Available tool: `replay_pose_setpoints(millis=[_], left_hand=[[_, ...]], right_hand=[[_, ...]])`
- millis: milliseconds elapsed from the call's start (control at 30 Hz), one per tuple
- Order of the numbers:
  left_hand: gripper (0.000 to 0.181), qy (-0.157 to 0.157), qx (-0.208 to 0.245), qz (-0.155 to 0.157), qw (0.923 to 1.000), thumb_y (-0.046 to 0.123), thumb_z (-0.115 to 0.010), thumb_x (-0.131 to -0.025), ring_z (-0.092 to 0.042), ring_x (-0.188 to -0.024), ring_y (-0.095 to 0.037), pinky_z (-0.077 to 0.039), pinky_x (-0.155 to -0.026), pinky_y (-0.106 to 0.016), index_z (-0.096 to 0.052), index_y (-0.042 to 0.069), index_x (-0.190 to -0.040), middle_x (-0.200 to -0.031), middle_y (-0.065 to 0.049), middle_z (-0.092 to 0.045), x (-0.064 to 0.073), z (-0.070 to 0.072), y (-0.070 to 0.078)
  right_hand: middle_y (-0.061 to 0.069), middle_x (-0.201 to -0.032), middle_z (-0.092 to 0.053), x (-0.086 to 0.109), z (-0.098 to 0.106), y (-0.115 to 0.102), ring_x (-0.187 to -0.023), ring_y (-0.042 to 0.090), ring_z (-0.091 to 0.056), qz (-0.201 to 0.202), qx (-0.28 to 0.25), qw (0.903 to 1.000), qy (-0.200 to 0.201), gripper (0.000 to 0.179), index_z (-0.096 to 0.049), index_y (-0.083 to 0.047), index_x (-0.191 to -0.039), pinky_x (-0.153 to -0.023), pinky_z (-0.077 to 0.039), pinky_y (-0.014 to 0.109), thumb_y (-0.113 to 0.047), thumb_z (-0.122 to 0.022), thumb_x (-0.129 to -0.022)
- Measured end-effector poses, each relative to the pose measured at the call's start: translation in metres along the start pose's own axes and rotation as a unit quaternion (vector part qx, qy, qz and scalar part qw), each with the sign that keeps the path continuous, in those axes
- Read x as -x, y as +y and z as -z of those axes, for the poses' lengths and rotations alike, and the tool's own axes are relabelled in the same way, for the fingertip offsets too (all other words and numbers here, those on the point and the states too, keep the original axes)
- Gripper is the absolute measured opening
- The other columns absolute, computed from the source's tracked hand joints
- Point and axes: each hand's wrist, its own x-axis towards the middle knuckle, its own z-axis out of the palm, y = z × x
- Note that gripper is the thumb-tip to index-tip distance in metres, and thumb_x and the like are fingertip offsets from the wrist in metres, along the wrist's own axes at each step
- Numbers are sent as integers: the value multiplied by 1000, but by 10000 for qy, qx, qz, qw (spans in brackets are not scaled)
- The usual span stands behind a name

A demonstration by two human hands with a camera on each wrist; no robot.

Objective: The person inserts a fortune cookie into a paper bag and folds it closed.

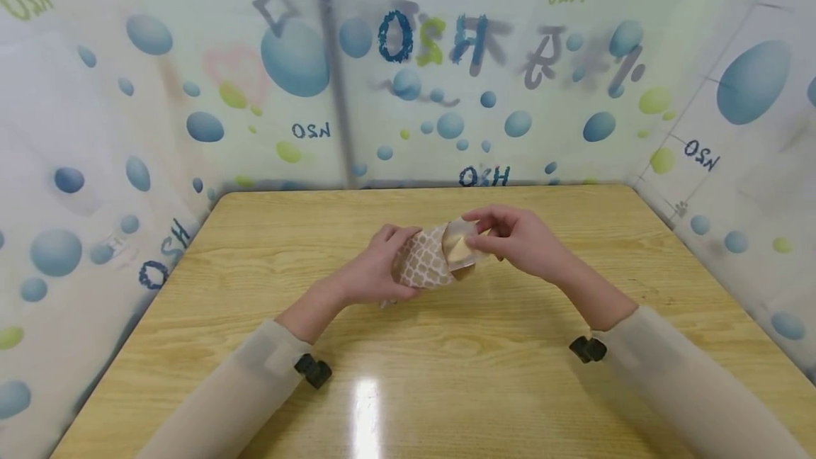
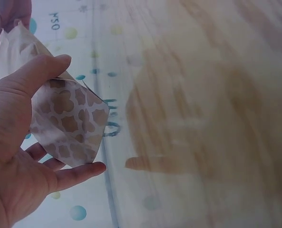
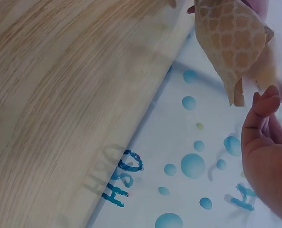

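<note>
In the head view a tan paper bag (image 1: pixel 423 258) with a white lattice pattern is held above the table by my left hand (image 1: pixel 370 271). The left wrist view shows the thumb over one face of the bag (image 2: pixel 72 118) and other fingers around its far side. From the bag's mouth, at its right end, a clear plastic packet (image 1: pixel 460 245) with something pale yellow inside sticks partly out. My right hand (image 1: pixel 519 241) pinches the packet between thumb and fingers. The packet (image 3: pixel 269 71) is partly cut off in the right wrist view, and its contents are too blurred to name.
A light wood-grain table (image 1: pixel 446 374) lies beneath both hands. Walls (image 1: pixel 408 126) printed with blue and green bubbles stand along its back and sides. Small black devices are strapped near the left cuff (image 1: pixel 312 370) and the right cuff (image 1: pixel 588 349).
</note>
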Motion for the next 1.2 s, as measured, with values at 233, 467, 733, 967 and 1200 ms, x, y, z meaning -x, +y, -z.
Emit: replay_pose_setpoints(millis=[233, 467, 733, 967, 1200], left_hand=[[108, 19, -18, 34, 10000, 26, -97, -83, -48, -140, -33, -48, -122, -56, -33, 15, -170, -155, -17, -42, -1, 0, 2], [107, 75, 52, 81, 9999, 27, -95, -84, -50, -138, -32, -49, -121, -55, -33, 13, -170, -155, -17, -43, -1, 0, 1], [104, 120, 64, -16, 9999, 29, -95, -84, -52, -134, -31, -52, -118, -54, -36, 15, -168, -152, -16, -45, -1, 0, 2], [103, 213, 131, 3, 9997, 24, -96, -84, -49, -138, -33, -49, -120, -58, -36, 14, -168, -153, -17, -44, 1, 2, 2], [101, 172, 142, -28, 9997, 23, -95, -85, -49, -138, -34, -49, -120, -58, -37, 13, -167, -153, -18, -43, 1, 1, 2]], right_hand=[[11, -114, -75, -2, -10, -2, -86, 22, -64, 249, 439, 9984, 249, 39, -73, -11, -140, -66, -53, 27, -22, -79, -103], [11, -113, -78, -1, -25, -1, -82, 19, -60, 523, 821, 9929, 676, 35, -73, -10, -132, -62, -49, 26, -18, -82, -100], [8, -110, -81, 0, -31, 1, -78, 17, -60, 624, 901, 9924, 556, 30, -76, -12, -130, -60, -49, 26, -22, -80, -102], [9, -115, -69, 4, -13, 7, -74, 20, -49, 542, 900, 9921, 682, 36, -78, -19, -138, -63, -45, 28, -23, -79, -103], [7, -104, -58, 0, -12, 11, -71, 19, -41, 317, 642, 9966, 397, 34, -80, -17, -135, -62, -41, 29, -23, -80, -102]])
